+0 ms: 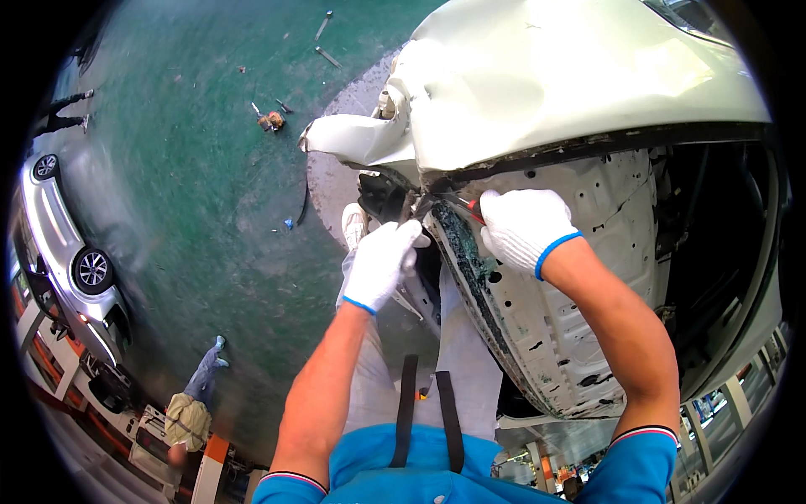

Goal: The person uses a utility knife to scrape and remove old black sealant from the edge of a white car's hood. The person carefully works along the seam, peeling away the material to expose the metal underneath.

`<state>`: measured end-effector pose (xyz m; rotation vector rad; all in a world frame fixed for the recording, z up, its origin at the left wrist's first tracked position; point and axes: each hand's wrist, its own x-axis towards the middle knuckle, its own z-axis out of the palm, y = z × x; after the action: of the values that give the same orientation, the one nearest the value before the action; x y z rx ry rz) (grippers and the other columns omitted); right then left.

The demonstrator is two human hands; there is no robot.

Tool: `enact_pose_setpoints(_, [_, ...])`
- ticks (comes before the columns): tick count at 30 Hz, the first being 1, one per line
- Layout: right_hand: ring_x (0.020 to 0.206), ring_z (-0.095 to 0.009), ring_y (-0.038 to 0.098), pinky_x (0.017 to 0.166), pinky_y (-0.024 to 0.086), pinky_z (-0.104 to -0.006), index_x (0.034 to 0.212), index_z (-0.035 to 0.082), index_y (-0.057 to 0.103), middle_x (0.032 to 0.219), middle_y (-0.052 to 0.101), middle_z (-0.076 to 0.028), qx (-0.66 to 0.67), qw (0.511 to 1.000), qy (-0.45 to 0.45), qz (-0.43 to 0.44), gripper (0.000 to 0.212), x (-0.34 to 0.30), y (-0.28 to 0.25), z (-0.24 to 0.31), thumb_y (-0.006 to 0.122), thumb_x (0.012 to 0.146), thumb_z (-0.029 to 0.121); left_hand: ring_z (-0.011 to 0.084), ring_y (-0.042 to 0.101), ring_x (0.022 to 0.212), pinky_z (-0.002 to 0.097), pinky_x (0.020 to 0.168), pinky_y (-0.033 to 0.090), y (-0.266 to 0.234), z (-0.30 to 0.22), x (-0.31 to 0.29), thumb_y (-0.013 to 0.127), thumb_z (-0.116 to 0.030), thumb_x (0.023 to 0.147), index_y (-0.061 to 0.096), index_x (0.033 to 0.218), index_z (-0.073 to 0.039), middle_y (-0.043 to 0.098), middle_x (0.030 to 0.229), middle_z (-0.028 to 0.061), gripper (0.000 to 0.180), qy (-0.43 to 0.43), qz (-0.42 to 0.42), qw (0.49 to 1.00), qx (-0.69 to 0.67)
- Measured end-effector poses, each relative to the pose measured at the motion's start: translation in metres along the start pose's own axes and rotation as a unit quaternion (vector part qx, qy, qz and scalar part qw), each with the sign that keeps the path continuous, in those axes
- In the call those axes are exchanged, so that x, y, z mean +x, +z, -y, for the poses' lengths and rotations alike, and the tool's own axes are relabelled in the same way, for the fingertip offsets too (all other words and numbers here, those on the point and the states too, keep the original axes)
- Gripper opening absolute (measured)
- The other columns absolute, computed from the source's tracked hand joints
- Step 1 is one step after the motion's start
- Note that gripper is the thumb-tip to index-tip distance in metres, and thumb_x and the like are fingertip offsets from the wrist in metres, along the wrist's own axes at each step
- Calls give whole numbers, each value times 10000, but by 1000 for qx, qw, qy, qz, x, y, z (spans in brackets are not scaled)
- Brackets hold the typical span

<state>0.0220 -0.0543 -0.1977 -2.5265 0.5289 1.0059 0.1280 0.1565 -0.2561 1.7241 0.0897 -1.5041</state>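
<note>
My right hand (pixel 527 228), in a white knit glove with a blue cuff, is closed round a screwdriver (pixel 476 210) with a red handle. Its thin shaft points left into the torn corner (pixel 426 195) of a damaged white car body (pixel 537 84). My left hand (pixel 382 265), gloved the same way, is at that corner from the near side, thumb and fingers drawn together. What its fingers grip is hidden. A black plastic piece (pixel 382 197) hangs beside the left fingertips. Below the corner runs an edge strip (pixel 462 244) with crumbled glass along it.
A bent white panel flap (pixel 357 139) juts left from the car body. Debris (pixel 270 120) and metal strips (pixel 328 57) lie on the green floor (pixel 218 193). A silver car (pixel 71 244) stands at the left. A person (pixel 191 412) is at the lower left, and another person's legs (pixel 63 113) show farther off.
</note>
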Motion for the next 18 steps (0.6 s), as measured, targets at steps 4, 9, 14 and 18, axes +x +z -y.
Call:
enact_pose_setpoints(4, [763, -389, 736, 667, 575, -521, 997, 17, 674, 821, 735, -206, 13, 1000, 4, 25, 207, -3, 4, 2, 569, 906, 170, 81, 458, 507, 255, 489, 368, -17, -15, 4, 629, -407, 1021, 752, 869, -22, 521, 592, -18, 432, -19, 23, 999, 43])
enact_pose_setpoints(9, [643, -378, 704, 592, 558, -529, 939, 40, 607, 683, 689, -172, 14, 999, 35, 1, 260, -14, 22, 1, 627, 912, 298, 103, 494, 545, 275, 522, 404, -19, -11, 12, 628, -412, 1020, 711, 878, -36, 533, 608, 3, 411, 3, 49, 995, 85])
enact_pose_setpoints(14, [648, -404, 685, 626, 550, -517, 934, 43, 585, 672, 671, -185, 56, 997, 44, 16, 304, -22, 6, -3, 650, 884, 335, 98, 510, 547, 268, 516, 401, -12, -5, 9, 623, -395, 1029, 685, 869, -55, 548, 622, -6, 381, -12, 55, 998, 12])
enact_pose_setpoints(18, [646, -369, 698, 581, 543, -506, 949, 59, 603, 685, 681, -142, 12, 1000, 15, -16, 280, -20, 5, -7, 664, 898, 328, 95, 495, 530, 256, 503, 402, 5, 3, 2, 572, -378, 1062, 704, 923, -31, 550, 633, -6, 396, 1, 20, 999, -45])
